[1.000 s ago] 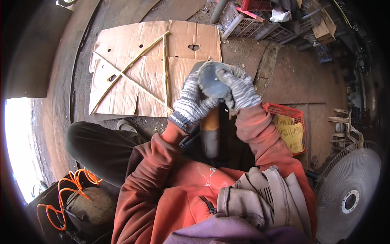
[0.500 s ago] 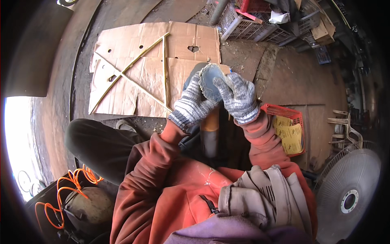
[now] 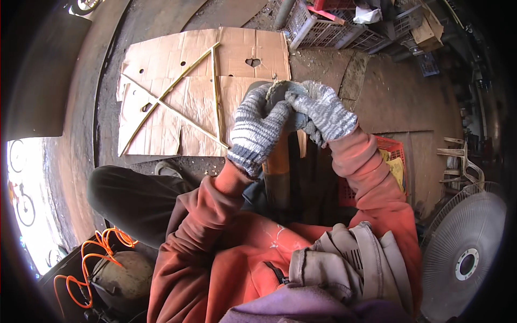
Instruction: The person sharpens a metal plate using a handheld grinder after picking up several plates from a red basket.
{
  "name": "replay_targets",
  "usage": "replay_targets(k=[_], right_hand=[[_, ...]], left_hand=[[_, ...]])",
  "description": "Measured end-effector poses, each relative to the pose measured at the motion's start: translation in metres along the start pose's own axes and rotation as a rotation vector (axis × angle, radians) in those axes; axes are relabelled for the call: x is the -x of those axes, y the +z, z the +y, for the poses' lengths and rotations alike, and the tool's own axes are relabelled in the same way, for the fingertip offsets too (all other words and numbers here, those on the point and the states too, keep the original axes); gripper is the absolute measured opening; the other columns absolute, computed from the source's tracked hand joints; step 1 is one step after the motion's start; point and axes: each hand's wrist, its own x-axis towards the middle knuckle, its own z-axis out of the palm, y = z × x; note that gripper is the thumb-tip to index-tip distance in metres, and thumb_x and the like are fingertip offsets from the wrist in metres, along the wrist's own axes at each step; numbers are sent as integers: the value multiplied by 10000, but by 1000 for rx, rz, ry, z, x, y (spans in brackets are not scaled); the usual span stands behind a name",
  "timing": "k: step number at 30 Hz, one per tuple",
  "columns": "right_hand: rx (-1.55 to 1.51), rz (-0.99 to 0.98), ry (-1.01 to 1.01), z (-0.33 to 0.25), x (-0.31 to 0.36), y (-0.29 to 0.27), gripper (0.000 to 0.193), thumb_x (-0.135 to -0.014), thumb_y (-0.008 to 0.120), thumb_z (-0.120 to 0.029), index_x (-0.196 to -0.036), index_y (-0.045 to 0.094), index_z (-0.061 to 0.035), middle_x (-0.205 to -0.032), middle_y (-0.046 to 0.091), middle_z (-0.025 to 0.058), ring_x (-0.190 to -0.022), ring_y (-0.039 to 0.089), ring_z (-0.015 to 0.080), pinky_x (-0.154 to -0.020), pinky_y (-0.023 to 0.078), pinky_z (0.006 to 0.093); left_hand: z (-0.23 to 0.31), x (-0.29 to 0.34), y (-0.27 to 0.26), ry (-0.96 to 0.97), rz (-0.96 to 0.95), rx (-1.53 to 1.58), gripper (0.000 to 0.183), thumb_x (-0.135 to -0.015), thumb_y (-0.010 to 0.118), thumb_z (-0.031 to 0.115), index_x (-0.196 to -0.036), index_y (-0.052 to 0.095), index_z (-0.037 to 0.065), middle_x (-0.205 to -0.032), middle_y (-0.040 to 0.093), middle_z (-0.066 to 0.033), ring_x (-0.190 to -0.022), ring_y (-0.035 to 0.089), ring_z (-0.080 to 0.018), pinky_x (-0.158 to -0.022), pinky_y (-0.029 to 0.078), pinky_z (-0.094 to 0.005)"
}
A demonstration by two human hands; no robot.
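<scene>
Both my hands wear grey knitted gloves and meet over the round grey top of an orange-bodied tool (image 3: 278, 167) held upright in front of my chest. My left hand (image 3: 257, 129) wraps around the left side of that top. My right hand (image 3: 319, 112) covers it from the right, fingers curled over the rim. The round top itself is mostly hidden under the gloves. My orange sleeves come up from below.
A flattened cardboard sheet (image 3: 161, 102) with several thin yellow strips (image 3: 214, 81) lies on the ground ahead. A red crate (image 3: 393, 161) sits at my right, a fan (image 3: 463, 258) at lower right, plastic crates (image 3: 323, 27) beyond, an orange coiled hose (image 3: 86, 258) at lower left.
Both hands have shifted slightly on the tool's top, the right glove sliding further over it so the round grey face is now covered.
</scene>
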Motion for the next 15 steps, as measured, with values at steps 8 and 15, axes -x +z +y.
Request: replay_targets(k=[8, 15], right_hand=[[1165, 766, -1186, 31, 35, 37, 176, -900, 646, -121, -1055, 678, -44, -843, 690, 118, -716, 673, 293, -593, 526, 367], [306, 735, -1017, 62, 2, 67, 214, -892, 641, -122, -1078, 667, -20, -986, 666, 139, -884, 646, 290, -801, 526, 364]], left_hand=[[19, 15, 3, -157, -4, 159, 373, -874, 607, -57, -1245, 586, -34, -1125, 672, -97, -1042, 612, -136, -908, 503, -282], [15, 15, -11, 419, -45, -545, 285, -890, 589, -28, -1172, 626, -10, -1103, 674, -104, -982, 636, -181, -902, 505, -306]])
